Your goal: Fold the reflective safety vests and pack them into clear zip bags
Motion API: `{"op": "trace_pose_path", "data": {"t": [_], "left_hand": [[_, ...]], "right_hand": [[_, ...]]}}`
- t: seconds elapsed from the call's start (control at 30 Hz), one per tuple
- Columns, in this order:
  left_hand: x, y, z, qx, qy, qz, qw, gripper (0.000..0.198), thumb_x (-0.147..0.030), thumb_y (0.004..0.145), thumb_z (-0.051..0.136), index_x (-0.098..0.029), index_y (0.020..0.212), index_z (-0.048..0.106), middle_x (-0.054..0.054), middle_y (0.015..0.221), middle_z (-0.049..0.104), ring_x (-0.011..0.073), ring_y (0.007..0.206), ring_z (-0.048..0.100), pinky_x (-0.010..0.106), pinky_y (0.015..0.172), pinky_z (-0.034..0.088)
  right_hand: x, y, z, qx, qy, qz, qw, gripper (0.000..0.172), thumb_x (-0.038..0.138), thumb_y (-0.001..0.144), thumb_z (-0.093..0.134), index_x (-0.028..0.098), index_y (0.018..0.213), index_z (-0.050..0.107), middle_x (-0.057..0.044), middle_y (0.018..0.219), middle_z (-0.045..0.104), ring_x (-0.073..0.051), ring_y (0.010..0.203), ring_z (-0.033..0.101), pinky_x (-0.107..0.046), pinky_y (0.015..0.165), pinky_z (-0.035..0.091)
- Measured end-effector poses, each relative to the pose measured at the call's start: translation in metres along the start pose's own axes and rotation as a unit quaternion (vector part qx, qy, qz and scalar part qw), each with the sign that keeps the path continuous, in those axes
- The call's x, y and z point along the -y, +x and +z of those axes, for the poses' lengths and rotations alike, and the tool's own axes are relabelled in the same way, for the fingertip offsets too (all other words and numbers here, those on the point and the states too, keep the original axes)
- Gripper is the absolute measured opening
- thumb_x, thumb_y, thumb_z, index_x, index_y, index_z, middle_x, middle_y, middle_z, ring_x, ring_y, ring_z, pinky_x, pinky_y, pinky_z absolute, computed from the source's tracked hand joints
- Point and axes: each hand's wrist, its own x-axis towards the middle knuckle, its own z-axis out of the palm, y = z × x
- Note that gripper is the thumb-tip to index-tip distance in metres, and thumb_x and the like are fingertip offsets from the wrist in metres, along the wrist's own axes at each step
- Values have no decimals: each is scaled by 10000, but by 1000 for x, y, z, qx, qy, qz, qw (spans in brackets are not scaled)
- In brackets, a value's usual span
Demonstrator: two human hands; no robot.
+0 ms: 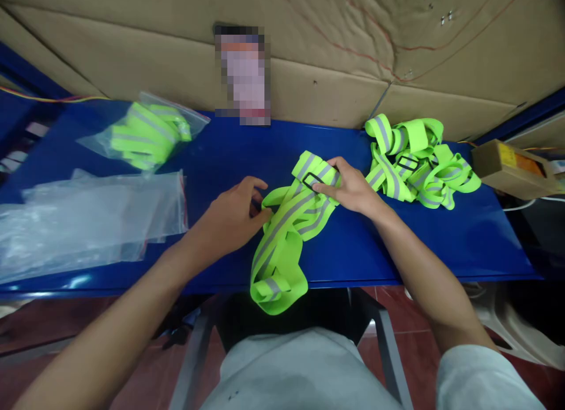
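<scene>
Seated at the blue bench [441,239], you hold a neon-green reflective strap [282,233] with both hands near the middle of the work surface. Your left hand [233,219] comes in from the near left, its fingers curled and closed on the strap's left edge. Your right hand [353,189] reaches from the near right and grips the folded bands at the strap's far end, thumb and fingers pinched just beside a black buckle [314,179]. The two hands sit apart, with the bunched strap stretched between them. The strap's grey-striped length runs toward you and drapes over the bench's near edge, where its looped end hangs in front of your lap. At the far right, just beyond your right hand, lies a loose pile of straps [415,163] of the same green, tangled together. A bagged strap [150,133] in clear plastic rests at the far left, and a flat stack of clear bags [88,222] covers the near left of the bench. A small cardboard box [507,169] sits off the bench's right end. Sheets of brown cardboard [132,45] form the backdrop behind the bench.
</scene>
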Motion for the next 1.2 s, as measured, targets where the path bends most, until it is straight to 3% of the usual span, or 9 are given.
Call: {"op": "trace_pose_path", "data": {"t": [0.1,0.23,0.43,0.53,0.67,0.8,0.93,1.1,1.2], "left_hand": [[6,1,3,-15,-180,-43,983,518,-261,696,678,-192,1185,520,80,1129,658,182,810,643,339,766,506],[2,-5,1,-8,-384,-120,916,563,-253,629,771,-197,1134,527,69,1144,700,155,859,654,307,811,492],[-10,-19,-2,60,-441,-200,873,524,-285,711,819,-185,1188,629,44,931,729,158,777,675,275,714,506],[-14,-28,2,39,-459,-179,869,478,-331,781,801,-228,1215,629,-2,863,680,120,705,636,227,640,489],[-17,-42,5,46,-507,-123,852,715,-264,789,817,-368,1421,498,-20,1003,664,120,802,654,204,673,520],[-14,-50,6,55,-539,-183,820,704,-323,812,801,-364,1451,507,15,1066,695,150,822,685,229,673,562],[-12,-61,9,63,-522,-226,820,637,-475,861,756,-320,1436,530,43,1069,733,181,826,714,246,664,580],[-6,-77,9,119,-481,-213,842,788,-358,776,856,-373,1474,492,46,1164,732,213,891,731,261,696,583],[3,-90,8,100,-450,-221,859,598,-407,804,832,-346,1362,626,44,1155,732,225,1004,710,258,757,577]], "right_hand": [[-3,-1,0,-18,-3,-2,1000,491,518,773,775,213,1097,568,-58,1021,724,-287,926,666,-386,766,474],[-5,0,0,-32,14,1,999,490,504,753,788,216,1081,566,-57,1006,722,-278,893,662,-401,760,494],[-4,0,1,-42,21,11,999,482,464,739,796,215,1080,564,-53,992,718,-281,885,664,-414,761,501],[-5,1,1,-51,16,15,998,475,455,746,788,208,1082,560,-59,978,707,-282,872,656,-415,752,498],[-9,3,2,-67,19,15,997,482,460,740,784,205,1080,557,-59,960,698,-286,858,648,-418,741,501],[-12,5,4,-77,18,17,997,478,445,737,793,202,1077,561,-58,966,692,-299,886,651,-443,781,510],[-13,6,5,-82,20,19,996,477,432,750,805,201,1089,561,-63,989,691,-313,920,657,-477,826,523],[-17,8,7,-90,20,2,996,481,431,756,817,201,1095,567,-70,992,690,-321,932,659,-506,846,536],[-20,8,8,-95,20,-6,995,487,443,752,819,201,1095,573,-71,976,687,-322,920,658,-525,854,540]]}}
